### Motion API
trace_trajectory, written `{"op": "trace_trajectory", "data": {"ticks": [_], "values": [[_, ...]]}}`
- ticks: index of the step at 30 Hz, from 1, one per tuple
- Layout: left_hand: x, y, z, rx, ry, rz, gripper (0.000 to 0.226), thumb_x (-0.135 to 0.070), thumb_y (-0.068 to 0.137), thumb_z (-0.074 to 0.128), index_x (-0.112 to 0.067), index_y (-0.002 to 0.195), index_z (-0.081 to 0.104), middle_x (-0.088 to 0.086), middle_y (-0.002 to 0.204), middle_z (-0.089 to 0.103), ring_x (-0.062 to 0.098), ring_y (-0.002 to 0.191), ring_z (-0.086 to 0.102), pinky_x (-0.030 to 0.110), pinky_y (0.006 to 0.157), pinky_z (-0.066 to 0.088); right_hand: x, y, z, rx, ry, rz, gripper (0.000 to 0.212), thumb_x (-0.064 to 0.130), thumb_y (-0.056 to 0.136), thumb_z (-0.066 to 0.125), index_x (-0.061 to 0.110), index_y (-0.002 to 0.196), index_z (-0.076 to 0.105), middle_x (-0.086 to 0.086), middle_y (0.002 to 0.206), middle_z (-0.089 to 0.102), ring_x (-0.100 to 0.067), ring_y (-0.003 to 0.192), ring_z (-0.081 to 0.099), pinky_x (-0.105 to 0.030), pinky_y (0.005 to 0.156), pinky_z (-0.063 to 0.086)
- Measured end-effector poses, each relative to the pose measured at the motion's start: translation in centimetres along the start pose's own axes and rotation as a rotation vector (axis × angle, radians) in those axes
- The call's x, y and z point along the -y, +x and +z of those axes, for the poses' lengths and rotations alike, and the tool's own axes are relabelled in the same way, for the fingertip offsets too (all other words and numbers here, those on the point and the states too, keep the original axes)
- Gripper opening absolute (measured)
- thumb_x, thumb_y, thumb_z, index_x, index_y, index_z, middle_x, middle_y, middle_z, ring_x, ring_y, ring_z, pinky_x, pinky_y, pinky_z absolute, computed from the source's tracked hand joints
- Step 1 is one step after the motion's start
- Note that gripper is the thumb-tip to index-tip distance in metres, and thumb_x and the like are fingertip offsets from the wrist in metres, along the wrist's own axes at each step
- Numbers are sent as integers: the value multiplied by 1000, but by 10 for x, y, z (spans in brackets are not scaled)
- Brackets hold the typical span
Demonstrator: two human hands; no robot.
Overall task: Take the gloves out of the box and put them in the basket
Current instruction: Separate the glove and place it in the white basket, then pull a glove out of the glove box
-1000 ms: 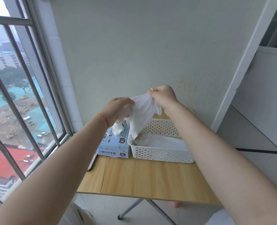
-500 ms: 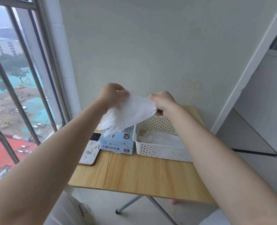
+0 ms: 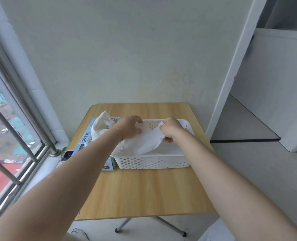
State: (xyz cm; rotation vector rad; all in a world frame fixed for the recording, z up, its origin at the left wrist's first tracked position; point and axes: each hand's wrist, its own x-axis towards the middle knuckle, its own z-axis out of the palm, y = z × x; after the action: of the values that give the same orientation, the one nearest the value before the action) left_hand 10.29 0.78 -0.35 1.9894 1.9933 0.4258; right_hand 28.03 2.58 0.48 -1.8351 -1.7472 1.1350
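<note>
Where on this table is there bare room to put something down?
The near half of the table, between the basket and the front edge, is bare. So is the far strip behind the basket. The left side is crowded: glove box, phone, both hands over the basket.

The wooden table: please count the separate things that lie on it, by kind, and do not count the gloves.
White perforated plastic basket: 1
Light blue cardboard glove box: 1
Smartphone with a pale case: 1
Total: 3
</note>
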Motion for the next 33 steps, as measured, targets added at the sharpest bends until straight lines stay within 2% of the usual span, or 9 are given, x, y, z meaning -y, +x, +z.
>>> {"op": "trace_trajectory", "data": {"ticks": [5, 8, 11, 14, 19, 21, 24, 28, 33], "values": [[-1, 2, 13, -18, 209, 40, 46, -4, 90, 46, -26, 130, 55, 4, 128, 51, 25, 115, 53, 34, 91, 40, -18, 4, 3, -34, -156, -47, 44, 6, 99, 36, 9, 143, 42, -19, 117, 61, -30, 79, 65, -37, 74, 57], [0, 0, 15, -93, 373, 113, 48, -2, 89, 47, -26, 132, 53, 4, 126, 49, 24, 121, 46, 35, 93, 39, -21, 8, 5, -21, -209, -54, 51, 2, 99, 40, 13, 148, 33, -16, 128, 55, -26, 75, 62, -33, 65, 55], [-2, -4, 14, -56, 386, 118, 29, -23, 93, 54, -27, 121, 59, 2, 119, 52, 24, 109, 55, 33, 86, 43, -18, 11, 4, -19, -277, -48, 42, 0, 97, 43, 6, 138, 47, -17, 113, 62, -26, 72, 59, -31, 62, 51], [-5, -6, 15, 134, 352, 76, 30, -48, 89, 60, -33, 115, 60, -5, 106, 52, 17, 99, 54, 32, 88, 44, -10, 10, -4, -44, -371, -63, 18, 3, 96, 47, -1, 108, 60, -9, 70, 53, -19, 53, 47, -23, 46, 36], [-12, -5, 19, 211, 279, 71, 35, -34, 89, 63, -30, 123, 58, -4, 110, 52, 17, 97, 51, 28, 81, 42, -11, 2, -23, -139, -623, -114, 15, 0, 93, 50, 4, 78, 52, -4, 67, 41, -21, 62, 46, -28, 54, 38], [-15, -7, 22, 243, 264, 48, 38, -29, 88, 64, -28, 125, 57, -1, 113, 55, 18, 97, 53, 28, 78, 42, -18, 2, -24, -167, -696, -190, 12, 4, 95, 47, 3, 90, 58, -5, 71, 43, -25, 77, 46, -33, 69, 41], [-16, -10, 26, 349, 283, -7, 47, -20, 85, 67, -27, 129, 53, 1, 119, 53, 21, 100, 53, 30, 78, 46, -18, 2, -20, -74, -839, -119, 26, 6, 93, 54, 5, 118, 60, -6, 110, 63, -22, 92, 54, -30, 83, 45], [-13, -13, 26, 410, 379, -27, 59, -8, 83, 61, -23, 138, 46, 2, 126, 51, 23, 107, 53, 29, 77, 47, -20, 6, -8, -143, -944, -105, 52, 8, 87, 62, 9, 136, 46, -9, 130, 51, -24, 114, 57, -32, 78, 49], [-12, -21, 1, -4, 409, -18, 27, -17, 91, 53, -20, 116, 61, 2, 119, 58, 24, 103, 59, 32, 81, 49, -8, 1, -5, -168, -958, -228, 45, 2, 87, 59, 7, 131, 50, -11, 127, 48, -26, 104, 59, -30, 66, 43]]}}
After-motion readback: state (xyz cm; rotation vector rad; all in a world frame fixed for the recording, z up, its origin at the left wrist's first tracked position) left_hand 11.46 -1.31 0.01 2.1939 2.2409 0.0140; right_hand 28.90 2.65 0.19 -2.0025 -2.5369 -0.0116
